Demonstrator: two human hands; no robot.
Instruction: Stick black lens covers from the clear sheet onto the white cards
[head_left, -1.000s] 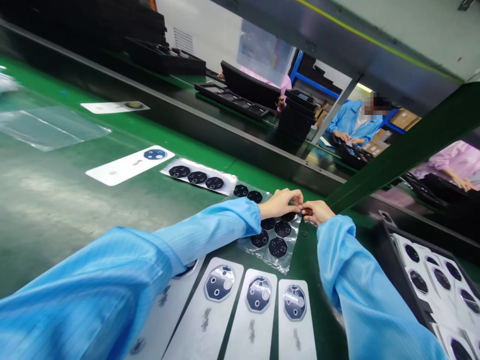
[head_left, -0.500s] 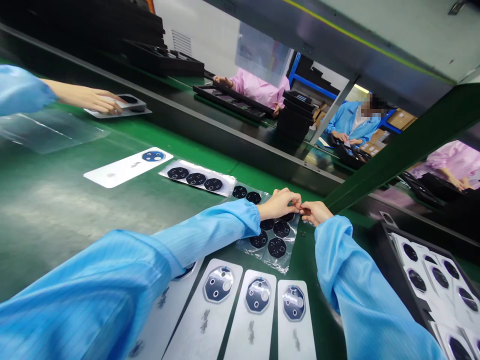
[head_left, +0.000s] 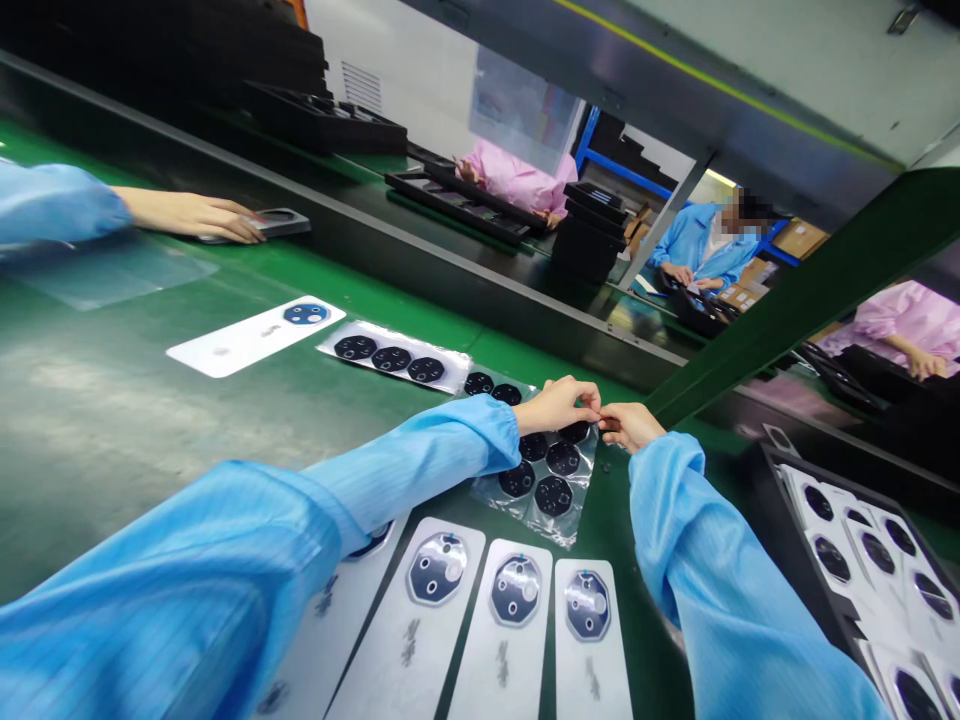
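Observation:
My left hand [head_left: 556, 404] and my right hand [head_left: 630, 424] meet fingertip to fingertip at the far corner of a clear film sheet [head_left: 541, 478] that carries several black octagonal lens pieces. Both hands have their fingers pinched together on that corner; what exactly sits between the fingertips is too small to make out. Blue sleeves cover both my arms. In front of me lie three white phone back covers [head_left: 513, 630] side by side, each with a round camera ring.
A second film strip of black pieces [head_left: 394, 357] and a single white back cover [head_left: 255, 335] lie further left on the green belt [head_left: 112, 420]. A black tray of white covers [head_left: 870, 560] stands at right. Another person's hand [head_left: 196, 215] holds a cover at far left.
My hands have stayed at the film's corner. The other person's hand at far left has drawn the cover it holds slightly to the right and lifted it.

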